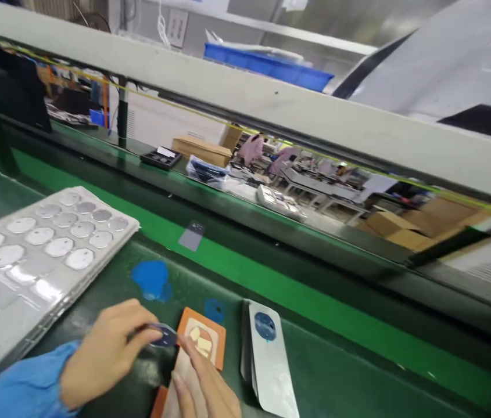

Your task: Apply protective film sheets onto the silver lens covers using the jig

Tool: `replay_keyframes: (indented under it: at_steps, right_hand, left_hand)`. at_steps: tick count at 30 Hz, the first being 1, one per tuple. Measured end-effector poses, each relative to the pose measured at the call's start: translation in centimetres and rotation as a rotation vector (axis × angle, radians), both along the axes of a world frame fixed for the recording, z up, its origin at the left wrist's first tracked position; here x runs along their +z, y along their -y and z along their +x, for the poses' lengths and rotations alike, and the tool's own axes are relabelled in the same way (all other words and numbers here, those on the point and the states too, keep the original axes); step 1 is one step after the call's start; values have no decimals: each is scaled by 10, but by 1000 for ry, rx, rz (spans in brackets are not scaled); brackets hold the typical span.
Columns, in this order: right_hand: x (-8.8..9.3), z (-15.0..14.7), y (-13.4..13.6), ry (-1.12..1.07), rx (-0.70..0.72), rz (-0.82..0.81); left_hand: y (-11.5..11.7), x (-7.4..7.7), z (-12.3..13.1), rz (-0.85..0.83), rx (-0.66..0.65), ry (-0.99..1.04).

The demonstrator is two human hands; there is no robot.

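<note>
My left hand (106, 351), in a blue sleeve, pinches a small dark blue-grey disc (164, 335) between thumb and fingers. It holds the disc just left of an orange block (204, 342) with a pale round recess. My right hand (204, 386) lies on the near part of that orange block, its fingers stretched toward the recess. Whether the right hand grips anything is unclear.
A clear plastic tray (31, 255) with several round silvery parts lies at the left. A stack of white cards (269, 363) with a blue circle sits right of the block. Blue film pieces (153, 280) and a grey tag (192, 236) lie on the green belt. Boxes and other workers show beyond.
</note>
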State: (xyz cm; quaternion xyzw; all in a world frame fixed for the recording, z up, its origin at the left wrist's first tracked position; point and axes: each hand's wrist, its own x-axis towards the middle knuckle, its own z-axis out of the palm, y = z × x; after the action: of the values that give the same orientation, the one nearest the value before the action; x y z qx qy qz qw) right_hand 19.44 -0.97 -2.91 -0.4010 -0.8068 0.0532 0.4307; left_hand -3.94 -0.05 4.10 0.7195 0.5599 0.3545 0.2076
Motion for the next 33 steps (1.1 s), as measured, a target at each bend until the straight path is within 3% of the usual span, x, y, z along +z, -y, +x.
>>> replay_keyframes:
  at_steps: [2, 5, 9, 12, 15, 18, 21, 26, 33]
  right_hand:
    - [0, 1, -5, -84, -2, -20]
    - [1, 15, -12, -148, 37, -74]
    - [1, 28, -21, -74, 107, -112]
    - [-3, 29, -27, -54, 91, -119]
    - [-11, 37, -32, 4, 44, -68]
    - [-19, 51, -35, 124, -125, 32]
    - [-27, 57, -36, 251, -164, 119]
    - [-34, 44, -35, 383, -49, 238]
    - [-26, 38, -38, 396, 44, 160]
  left_hand:
    - [-10, -11, 41, -14, -118, 61]
    - [-28, -25, 66, -28, -224, 87]
    - [-36, -42, 68, 29, -379, 71]
    - [-36, -58, 68, 76, -414, -15]
    - [-40, -71, 64, 130, -359, -33]
    - [-47, -80, 55, 173, -221, 20]
    - [-53, -85, 49, 169, -180, 26]
    - [-53, -89, 56, 111, -289, -87]
    - [-53, -87, 64, 113, -379, -192]
